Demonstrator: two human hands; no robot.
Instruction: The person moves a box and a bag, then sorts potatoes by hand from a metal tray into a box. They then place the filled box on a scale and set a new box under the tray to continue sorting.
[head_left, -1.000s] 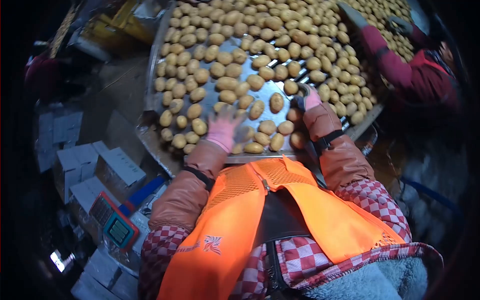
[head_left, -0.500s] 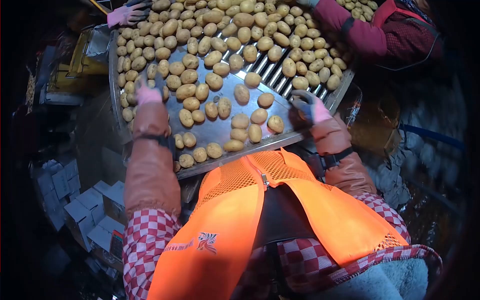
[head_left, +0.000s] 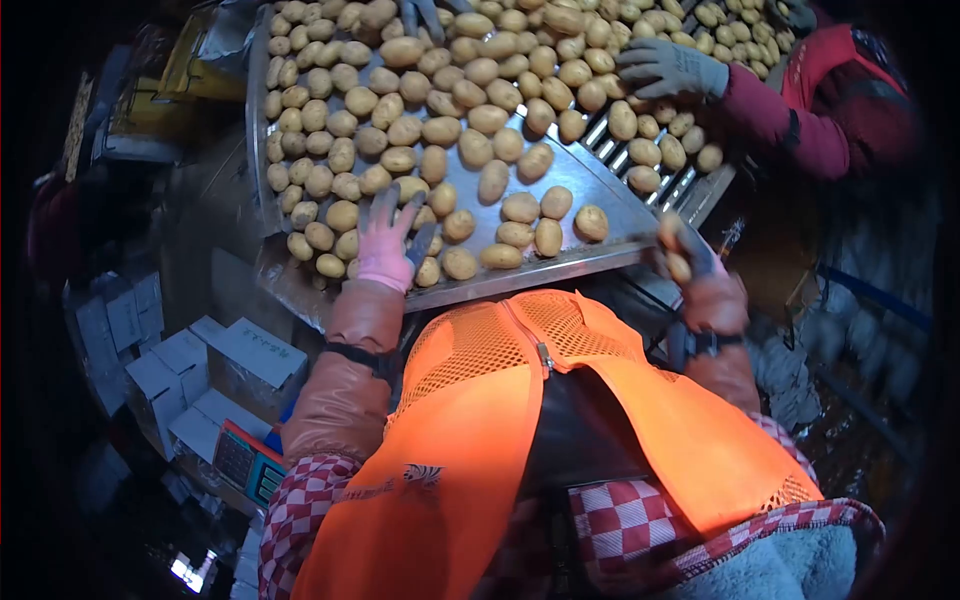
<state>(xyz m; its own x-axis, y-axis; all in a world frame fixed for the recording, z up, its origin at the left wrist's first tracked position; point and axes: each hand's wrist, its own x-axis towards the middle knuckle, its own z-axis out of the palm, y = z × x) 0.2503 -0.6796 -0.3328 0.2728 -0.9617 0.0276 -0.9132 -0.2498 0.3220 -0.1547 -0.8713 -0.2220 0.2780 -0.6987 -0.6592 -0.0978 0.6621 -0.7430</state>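
My left hand (head_left: 388,240), in a pink glove with grey fingers, lies with fingers spread against the potatoes (head_left: 404,130) near the front of the metal sorting table (head_left: 590,180). Just beyond the table's front right edge is my right hand (head_left: 705,258), gloved alike and smeared by motion. Its fingers are closed around what look like two potatoes (head_left: 678,266). Several loose potatoes lie on the bare sheet metal between my hands, some along the front rim.
A co-worker's grey-gloved hand (head_left: 672,70) rests on potatoes at the right, above metal rollers (head_left: 610,150). Another gloved hand (head_left: 430,15) reaches in at the far edge. White cartons (head_left: 255,352) and a red-and-teal device (head_left: 247,460) stand low on the left.
The potatoes have spread toward the front, covering more sheet metal. My left hand has moved nearer the front rim; my right hand has moved off the table with potatoes. The co-worker's hand now shows on the pile.
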